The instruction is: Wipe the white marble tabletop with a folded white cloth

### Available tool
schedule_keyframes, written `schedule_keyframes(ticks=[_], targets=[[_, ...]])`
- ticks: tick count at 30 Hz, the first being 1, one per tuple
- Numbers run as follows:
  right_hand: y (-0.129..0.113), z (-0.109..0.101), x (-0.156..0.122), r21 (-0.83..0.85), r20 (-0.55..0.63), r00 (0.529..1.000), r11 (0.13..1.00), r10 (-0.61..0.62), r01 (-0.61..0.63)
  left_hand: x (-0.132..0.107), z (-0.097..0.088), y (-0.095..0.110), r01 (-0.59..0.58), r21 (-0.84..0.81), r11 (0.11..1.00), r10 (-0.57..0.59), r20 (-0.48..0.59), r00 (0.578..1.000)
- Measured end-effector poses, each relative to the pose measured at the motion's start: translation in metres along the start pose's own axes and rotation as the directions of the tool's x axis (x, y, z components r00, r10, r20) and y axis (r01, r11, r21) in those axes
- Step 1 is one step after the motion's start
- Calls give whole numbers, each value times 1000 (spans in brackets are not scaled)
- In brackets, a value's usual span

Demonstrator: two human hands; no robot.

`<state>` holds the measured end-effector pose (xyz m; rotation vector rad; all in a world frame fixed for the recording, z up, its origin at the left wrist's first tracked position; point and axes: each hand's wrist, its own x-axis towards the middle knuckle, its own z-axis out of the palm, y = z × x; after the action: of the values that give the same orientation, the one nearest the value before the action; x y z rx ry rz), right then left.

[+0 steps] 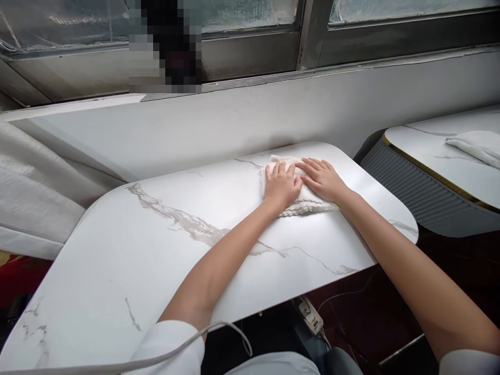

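Left hand (283,185): palm down, fingers slightly spread, flat on white cloth (307,204). Right hand (322,179): likewise, angled leftward beside it. Both arms (230,260) stretched forward over marbled table (101,260).

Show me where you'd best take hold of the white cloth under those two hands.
Probably grip the white cloth by its wavy near edge, coming from the near side. That edge sticks out uncovered and looks layered, so it could likely be pinched, while the left hand and right hand cover much of the top.
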<state>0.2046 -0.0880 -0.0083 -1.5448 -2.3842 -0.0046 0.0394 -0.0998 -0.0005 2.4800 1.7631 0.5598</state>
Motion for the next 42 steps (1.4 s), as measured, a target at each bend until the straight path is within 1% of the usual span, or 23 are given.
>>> schedule_keyframes(ticks=[6, 8, 13, 19, 22, 24, 27, 30, 32, 35, 38, 40, 42], targets=[[10, 3, 32, -23, 26, 999, 999, 44, -44, 35, 6, -12, 9, -11, 1000, -9, -5, 1000], [15, 6, 42, -10, 15, 999, 999, 49, -49, 46, 9, -16, 11, -15, 1000, -11, -6, 1000], [29, 12, 64, 36, -37, 999, 999, 19, -17, 70, 15, -23, 23, -24, 999, -23, -11, 1000], [44, 14, 79, 47, -36, 999, 999, 27, -26, 90, 19, -27, -3, -22, 1000, 2, -6, 1000], [51, 14, 82, 41, -27, 999, 999, 20, -19, 94, 22, -22, 15, 0, 1000, -15, 3, 1000], [56, 12, 82, 40, -9, 1000, 999, 15, -15, 94, 23, -14, 45, 16, 999, -45, 5, 999], [63, 6, 78, 68, 16, 1000, 997, 27, -28, 89, 27, 4, 75, 30, 997, -75, 8, 997], [68, 1, 68, 120, 33, 998, 991, 50, -54, 80, 31, 24, 80, 30, 996, -80, -13, 997], [68, -1, 58, 120, 33, 995, 988, 89, -93, 72, 33, 34, 86, 28, 996, -85, -28, 996], [66, 0, 38, 52, 17, 991, 989, 134, -135, 60, 34, 44, 77, 24, 997, -76, -26, 997], [64, 1, 19, -5, -8, 995, 995, 101, -102, 46, 33, 50, 55, 20, 998, -55, -24, 998], [61, -1, 7, -11, -17, 996, 996, 83, -83, 36, 31, 54, 46, 21, 999, -46, -23, 999], [55, -5, -7, -8, -10, 996, 996, 91, -91, 24, 29, 59, 33, 23, 999, -33, -21, 999]])
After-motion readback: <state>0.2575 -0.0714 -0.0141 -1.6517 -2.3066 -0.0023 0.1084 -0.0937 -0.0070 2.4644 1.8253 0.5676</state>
